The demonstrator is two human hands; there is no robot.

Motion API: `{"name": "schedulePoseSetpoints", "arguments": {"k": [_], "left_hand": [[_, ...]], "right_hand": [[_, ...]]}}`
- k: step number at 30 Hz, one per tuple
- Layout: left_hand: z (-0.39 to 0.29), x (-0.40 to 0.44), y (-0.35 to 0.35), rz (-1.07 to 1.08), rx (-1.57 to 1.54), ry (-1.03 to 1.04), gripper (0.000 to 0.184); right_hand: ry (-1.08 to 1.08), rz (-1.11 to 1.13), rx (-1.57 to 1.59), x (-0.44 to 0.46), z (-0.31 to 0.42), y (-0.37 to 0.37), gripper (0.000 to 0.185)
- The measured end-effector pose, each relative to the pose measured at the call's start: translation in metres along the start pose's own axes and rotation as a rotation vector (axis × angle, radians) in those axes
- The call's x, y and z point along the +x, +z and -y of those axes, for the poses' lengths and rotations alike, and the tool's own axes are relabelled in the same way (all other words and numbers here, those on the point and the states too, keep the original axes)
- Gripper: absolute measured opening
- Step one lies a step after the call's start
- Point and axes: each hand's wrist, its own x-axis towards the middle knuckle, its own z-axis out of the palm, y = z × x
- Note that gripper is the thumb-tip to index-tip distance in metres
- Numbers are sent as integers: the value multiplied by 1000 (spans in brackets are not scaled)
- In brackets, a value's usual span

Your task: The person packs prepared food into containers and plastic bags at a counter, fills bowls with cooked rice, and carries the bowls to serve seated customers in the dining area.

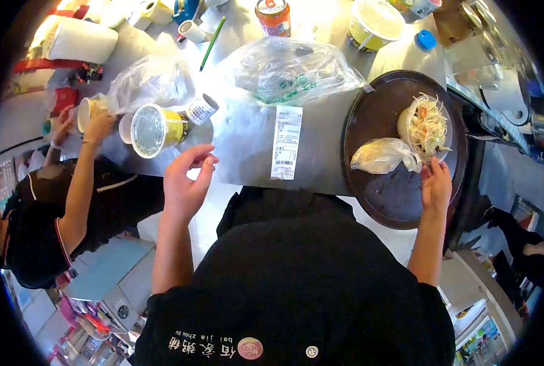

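On the right, my right hand (pixel 436 183) has its fingertips pinched at the rim of a bowl of shredded food (pixel 427 125), beside the knotted neck of a clear bag with yellowish contents (pixel 378 156). Both rest on a round dark tray (pixel 400 195). My left hand (pixel 188 177) is raised over the counter's front edge, fingers curved and apart, holding nothing. Near it is a lidded yellow tub (pixel 153 131) with a printed roll or cup (pixel 202 110) beside it. A printed receipt (pixel 286 143) lies flat at the middle, below a clear plastic bag (pixel 290 70).
At the left, a co-worker's hands (pixel 99 125) handle a small tub (pixel 87 113). Along the back stand an orange can (pixel 273 18), a green straw (pixel 212 44), another yellow tub (pixel 374 25) and a blue cap (pixel 426 40). Another clear bag (pixel 150 82) lies at back left.
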Motion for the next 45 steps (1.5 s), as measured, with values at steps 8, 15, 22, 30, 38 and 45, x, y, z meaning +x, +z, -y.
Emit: {"name": "schedulePoseSetpoints", "arguments": {"k": [8, 15, 22, 30, 38, 45], "left_hand": [[21, -23, -2, -89, -88, -110, 17], [57, -25, -31, -401, -117, -197, 20], [53, 1, -70, -477, 461, -50, 68], [25, 18, -76, -368, 513, 87, 77], [6, 34, -71, -359, 231, 312, 40], [10, 90, 5, -128, 91, 266, 35]], "right_hand": [[-260, -216, -498, -16, 33, -15, 24], [-890, 79, -833, 8, 104, 111, 32], [-1435, 189, -1358, 110, 116, 236, 81], [-500, 416, -1582, 125, 97, 273, 110], [-609, 269, -1816, 115, 84, 293, 104], [-760, 293, -1691, 93, 93, 293, 98]]}}
